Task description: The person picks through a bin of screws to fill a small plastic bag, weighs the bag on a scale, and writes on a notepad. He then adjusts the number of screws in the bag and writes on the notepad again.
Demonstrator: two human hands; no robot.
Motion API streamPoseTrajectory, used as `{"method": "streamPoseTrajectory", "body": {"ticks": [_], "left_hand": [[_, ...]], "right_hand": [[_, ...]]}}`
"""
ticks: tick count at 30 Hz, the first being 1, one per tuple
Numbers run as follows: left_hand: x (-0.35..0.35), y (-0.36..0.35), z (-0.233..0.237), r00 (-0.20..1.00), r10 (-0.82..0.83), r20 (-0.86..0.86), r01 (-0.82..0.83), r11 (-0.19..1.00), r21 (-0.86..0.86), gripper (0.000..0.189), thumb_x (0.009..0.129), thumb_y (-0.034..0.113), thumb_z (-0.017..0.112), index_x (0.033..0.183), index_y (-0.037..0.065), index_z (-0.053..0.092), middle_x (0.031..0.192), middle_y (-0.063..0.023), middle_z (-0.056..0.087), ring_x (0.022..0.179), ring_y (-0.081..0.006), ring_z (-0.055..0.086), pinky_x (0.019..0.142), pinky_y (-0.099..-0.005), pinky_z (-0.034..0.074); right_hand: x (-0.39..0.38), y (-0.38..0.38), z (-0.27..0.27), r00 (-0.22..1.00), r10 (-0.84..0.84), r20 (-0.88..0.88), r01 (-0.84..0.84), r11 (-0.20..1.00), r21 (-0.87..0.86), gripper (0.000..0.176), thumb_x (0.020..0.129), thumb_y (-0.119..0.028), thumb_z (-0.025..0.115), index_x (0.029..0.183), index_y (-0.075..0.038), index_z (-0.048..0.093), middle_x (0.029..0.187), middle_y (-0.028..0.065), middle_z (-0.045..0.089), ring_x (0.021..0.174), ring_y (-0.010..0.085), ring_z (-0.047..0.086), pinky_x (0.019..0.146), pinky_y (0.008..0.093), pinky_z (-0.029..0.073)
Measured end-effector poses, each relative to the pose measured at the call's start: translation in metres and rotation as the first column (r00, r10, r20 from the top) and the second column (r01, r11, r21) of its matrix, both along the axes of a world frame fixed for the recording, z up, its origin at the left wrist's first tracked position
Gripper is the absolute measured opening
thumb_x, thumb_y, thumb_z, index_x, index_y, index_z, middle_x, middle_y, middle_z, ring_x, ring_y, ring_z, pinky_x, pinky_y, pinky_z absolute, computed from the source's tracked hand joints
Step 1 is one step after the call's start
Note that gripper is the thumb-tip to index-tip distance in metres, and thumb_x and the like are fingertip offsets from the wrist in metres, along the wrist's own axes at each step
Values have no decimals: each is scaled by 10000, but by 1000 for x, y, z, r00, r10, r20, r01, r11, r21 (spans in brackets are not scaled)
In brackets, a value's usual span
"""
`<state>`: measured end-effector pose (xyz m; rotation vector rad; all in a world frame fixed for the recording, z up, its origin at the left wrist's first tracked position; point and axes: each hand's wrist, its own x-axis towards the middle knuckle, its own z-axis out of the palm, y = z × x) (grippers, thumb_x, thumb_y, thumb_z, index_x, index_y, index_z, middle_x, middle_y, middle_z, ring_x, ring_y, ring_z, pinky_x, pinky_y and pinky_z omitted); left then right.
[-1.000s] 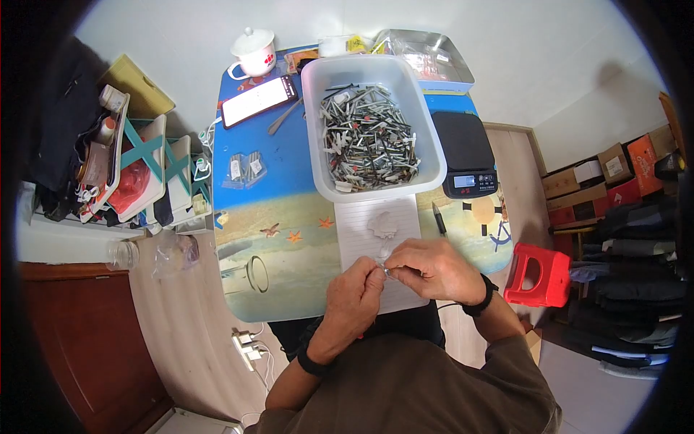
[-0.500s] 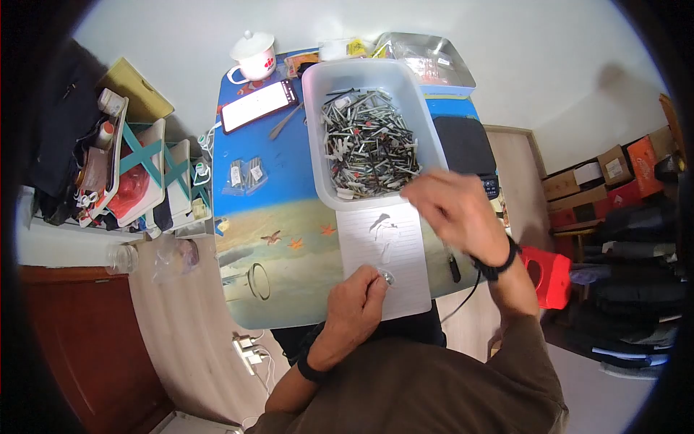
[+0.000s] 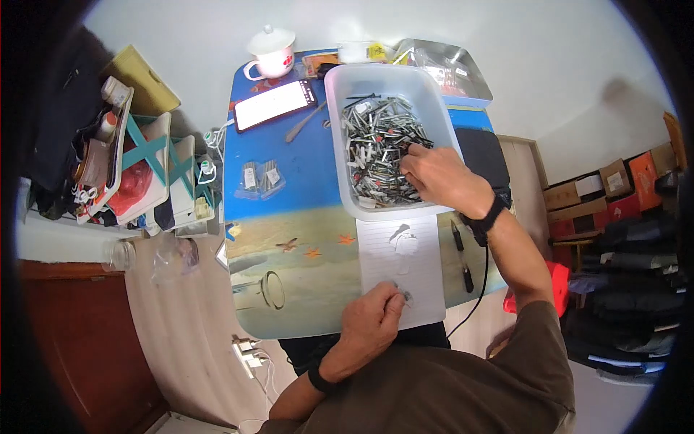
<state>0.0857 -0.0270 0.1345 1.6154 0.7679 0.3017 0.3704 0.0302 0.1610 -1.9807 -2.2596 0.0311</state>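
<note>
Pinched a small metal piece at the fingertips of the left hand, grip pressed together on it, just over the near end of a lined paper sheet. Reached well away from there with the right hand, down into a heap of metal parts inside a pale plastic tub. Could not tell that grip's state: fingertips sunk among the parts and hidden behind the knuckles, so spread or closed on one, unclear.

Noted a little pile of light pieces farther up the sheet, just below the tub's near wall. Noted a dark pen just right of the sheet and a black scale beyond it, beside the tub. Saw two small clear bags, a phone and a white lidded cup left of the tub, all on the picture-printed worktop.

Judged three risks from here. Might slip from so light a left pinch and roll off the worktop's near edge, close by. Might prick or snag on pointed ends while digging among the parts unseen. Might push the tub's near wall onto the little pile and scatter it.
</note>
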Motion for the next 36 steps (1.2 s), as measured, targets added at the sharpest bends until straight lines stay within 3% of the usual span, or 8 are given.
{"method": "streamPoseTrajectory", "body": {"ticks": [6,8,16,24,26,29,33,36], "left_hand": [[1,-6,-9,997,61,51,-62,998,19,184,992,218,575,946,43,610,795,-193,652,726,-412,644,634,-466,488],[3,-4,-9,996,43,74,-39,997,-66,215,1022,192,545,920,10,597,720,-42,601,664,-118,561,617,-291,466],[8,-10,-9,991,79,112,-66,992,-107,223,1033,193,530,910,14,581,739,-26,590,668,-109,537,624,-274,454],[11,-12,-6,991,107,84,-113,992,62,212,1020,176,536,891,12,578,715,-49,610,647,-132,562,618,-300,473],[10,-13,-8,993,96,67,-104,986,129,180,1006,196,556,916,42,576,717,-142,640,666,-351,652,603,-428,483],[10,-14,-6,995,84,52,-92,983,157,177,1003,201,561,915,48,576,717,-150,642,673,-376,652,592,-449,473],[12,-15,-4,998,62,31,-67,977,203,174,1000,202,564,920,48,579,708,-149,640,672,-384,652,593,-458,471],[13,-14,-2,994,89,61,-97,985,141,194,1002,160,559,889,4,576,682,-101,608,612,-191,581,600,-340,472]], "right_hand": [[-4,-27,24,996,-54,70,50,997,64,144,832,2,647,969,-25,613,863,152,609,772,376,640,660,469,508],[-8,-43,33,999,-45,-1,45,989,143,159,788,7,656,931,-18,592,828,164,600,736,379,641,625,453,511],[-63,-135,42,677,-6,-736,63,997,50,159,762,82,692,880,-24,688,821,97,690,725,238,676,619,328,510],[-87,-143,21,696,44,-717,49,993,108,117,786,35,693,876,-38,672,790,109,655,697,306,662,599,384,514],[-88,-140,21,719,72,-692,23,992,127,73,806,-3,693,870,-35,677,795,112,657,703,305,668,593,390,525],[-91,-137,18,838,90,-539,8,984,178,62,831,-44,693,891,-32,683,802,115,653,715,311,674,586,401,534],[-92,-132,16,865,94,-492,-39,992,122,84,848,-69,697,922,-31,682,812,120,648,709,320,670,579,414,536],[-89,-128,13,850,65,-523,-28,997,77,114,868,-79,693,966,-31,662,830,122,648,718,342,662,587,429,526]]}}
